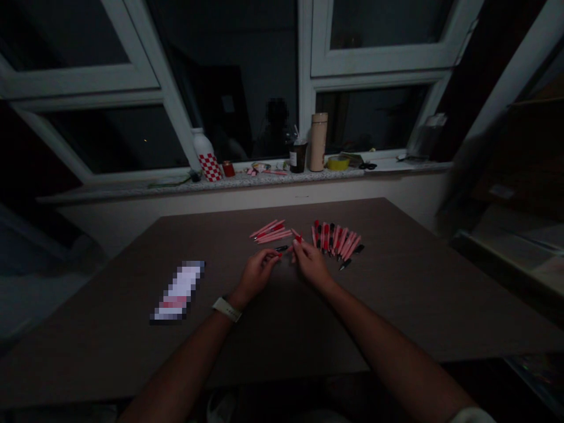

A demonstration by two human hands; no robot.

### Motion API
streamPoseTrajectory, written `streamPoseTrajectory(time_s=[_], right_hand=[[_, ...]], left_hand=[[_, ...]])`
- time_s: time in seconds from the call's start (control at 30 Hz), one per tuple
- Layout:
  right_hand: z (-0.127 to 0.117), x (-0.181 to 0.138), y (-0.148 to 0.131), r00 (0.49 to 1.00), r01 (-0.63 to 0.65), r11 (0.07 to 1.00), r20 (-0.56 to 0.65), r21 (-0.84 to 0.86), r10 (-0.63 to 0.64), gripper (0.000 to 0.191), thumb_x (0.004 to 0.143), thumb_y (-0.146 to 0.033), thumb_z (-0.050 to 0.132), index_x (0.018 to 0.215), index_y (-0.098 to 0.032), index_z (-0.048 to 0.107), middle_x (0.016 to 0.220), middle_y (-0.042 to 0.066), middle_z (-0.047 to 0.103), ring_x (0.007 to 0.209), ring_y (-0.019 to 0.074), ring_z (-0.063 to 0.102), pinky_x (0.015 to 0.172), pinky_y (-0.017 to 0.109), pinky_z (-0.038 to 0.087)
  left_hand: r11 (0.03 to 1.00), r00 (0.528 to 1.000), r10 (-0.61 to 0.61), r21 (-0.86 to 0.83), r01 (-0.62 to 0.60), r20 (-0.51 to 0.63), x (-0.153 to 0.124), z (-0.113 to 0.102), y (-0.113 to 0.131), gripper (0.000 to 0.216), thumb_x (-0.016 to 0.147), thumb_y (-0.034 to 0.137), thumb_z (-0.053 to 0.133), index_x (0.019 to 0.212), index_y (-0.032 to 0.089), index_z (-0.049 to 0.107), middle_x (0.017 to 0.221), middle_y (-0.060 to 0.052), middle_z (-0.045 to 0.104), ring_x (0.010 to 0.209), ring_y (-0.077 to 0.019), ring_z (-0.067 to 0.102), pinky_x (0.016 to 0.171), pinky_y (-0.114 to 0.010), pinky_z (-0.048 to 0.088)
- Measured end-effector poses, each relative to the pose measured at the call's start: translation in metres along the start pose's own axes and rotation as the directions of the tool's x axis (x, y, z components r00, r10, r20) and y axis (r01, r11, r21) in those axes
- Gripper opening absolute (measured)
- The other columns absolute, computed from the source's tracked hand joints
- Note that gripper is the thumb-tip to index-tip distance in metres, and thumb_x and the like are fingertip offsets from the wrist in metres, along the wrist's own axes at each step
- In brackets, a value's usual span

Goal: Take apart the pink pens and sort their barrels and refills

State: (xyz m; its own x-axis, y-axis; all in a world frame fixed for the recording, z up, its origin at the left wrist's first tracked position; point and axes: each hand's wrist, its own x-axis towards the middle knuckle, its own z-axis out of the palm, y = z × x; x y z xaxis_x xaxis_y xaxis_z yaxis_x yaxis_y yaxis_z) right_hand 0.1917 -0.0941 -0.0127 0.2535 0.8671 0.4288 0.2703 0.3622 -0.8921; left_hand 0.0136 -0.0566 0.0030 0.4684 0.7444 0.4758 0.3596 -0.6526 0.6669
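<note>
My right hand (pixel 309 262) is closed in a pinch around a pink pen (pixel 298 237) with a red part, its pointed end angled up and away. Beside it, my left hand (pixel 258 271) has thumb and forefinger pressed together on a small red piece (pixel 278 254); its exact kind is too dim to tell. Just past the left fingertips is a black pen part (pixel 281 248). A small bunch of pink and red pens (pixel 272 232) lies beyond my hands. To the right, several pink, red and black pens (pixel 335 238) are fanned out in a row.
A phone (pixel 178 292) with a lit, blurred screen lies left on the brown table (pixel 409 282). Along the windowsill (pixel 171 191) stand a checkered white bottle (pixel 207 155), a red jar (pixel 228 169), a dark cup (pixel 298 157), a beige flask (pixel 318 144) and yellow tape (pixel 338 163).
</note>
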Motion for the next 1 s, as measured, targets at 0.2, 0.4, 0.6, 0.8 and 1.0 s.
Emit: streamPoseTrajectory(time_s=[0.2, 0.4, 0.6, 0.8, 1.0], right_hand=[[-0.001, -0.002, -0.008, 0.996, 0.093, 0.991, 0.011, -0.098, -0.092, 0.05, 0.095, -0.056, 0.043, 0.077, -0.018, 0.069, 0.071, 0.003, 0.062, 0.071, 0.0174, 0.059, 0.067, 0.026, 0.044], [-0.007, -0.001, -0.015, 0.99, 0.05, 0.997, -0.13, -0.058, -0.057, 0.048, 0.095, -0.055, 0.045, 0.085, -0.017, 0.073, 0.079, 0.005, 0.067, 0.076, 0.0193, 0.062, 0.072, 0.028, 0.046], [-0.001, -0.002, -0.01, 0.995, 0.058, 0.997, -0.078, 0.049, -0.054, 0.041, 0.092, -0.053, 0.053, 0.077, -0.017, 0.069, 0.078, 0.005, 0.069, 0.075, 0.0194, 0.064, 0.071, 0.028, 0.048], [-0.002, -0.004, -0.011, 0.995, 0.06, 0.998, -0.085, 0.028, -0.058, 0.038, 0.092, -0.049, 0.053, 0.08, -0.018, 0.07, 0.077, 0.005, 0.07, 0.074, 0.0195, 0.065, 0.072, 0.029, 0.048], [-0.006, -0.003, -0.013, 0.997, 0.081, 0.996, -0.014, -0.034, -0.082, 0.036, 0.093, -0.047, 0.053, 0.075, -0.019, 0.068, 0.076, 0.004, 0.07, 0.075, 0.0189, 0.065, 0.07, 0.027, 0.047]], left_hand=[[0.999, 0.999, -0.022, -0.044, 0.021, -0.028, 0.001, 0.0, 0.003, 0.017, 0.092, 0.031, 0.058, 0.097, 0.017, 0.066, 0.088, -0.004, 0.072, 0.071, -0.0152, 0.063, 0.066, -0.025, 0.049], [0.998, 1.0, -0.023, -0.067, 0.022, -0.017, 0.0, 0.001, 0.004, 0.016, 0.091, 0.03, 0.059, 0.096, 0.017, 0.066, 0.087, -0.004, 0.071, 0.073, -0.0155, 0.063, 0.067, -0.026, 0.05], [0.997, 1.0, -0.025, -0.076, 0.025, -0.001, 0.0, 0.001, 0.005, 0.015, 0.09, 0.03, 0.059, 0.095, 0.017, 0.065, 0.087, -0.004, 0.071, 0.073, -0.0155, 0.064, 0.067, -0.025, 0.051], [0.995, 0.999, -0.036, -0.097, 0.035, -0.01, 0.0, 0.002, 0.004, 0.016, 0.09, 0.031, 0.059, 0.095, 0.017, 0.064, 0.086, -0.004, 0.071, 0.073, -0.0158, 0.065, 0.066, -0.026, 0.051], [0.994, 1.0, -0.027, -0.108, 0.026, -0.006, 0.0, 0.004, -0.002, 0.016, 0.09, 0.031, 0.06, 0.097, 0.017, 0.064, 0.091, -0.005, 0.072, 0.079, -0.0168, 0.067, 0.07, -0.027, 0.054]])
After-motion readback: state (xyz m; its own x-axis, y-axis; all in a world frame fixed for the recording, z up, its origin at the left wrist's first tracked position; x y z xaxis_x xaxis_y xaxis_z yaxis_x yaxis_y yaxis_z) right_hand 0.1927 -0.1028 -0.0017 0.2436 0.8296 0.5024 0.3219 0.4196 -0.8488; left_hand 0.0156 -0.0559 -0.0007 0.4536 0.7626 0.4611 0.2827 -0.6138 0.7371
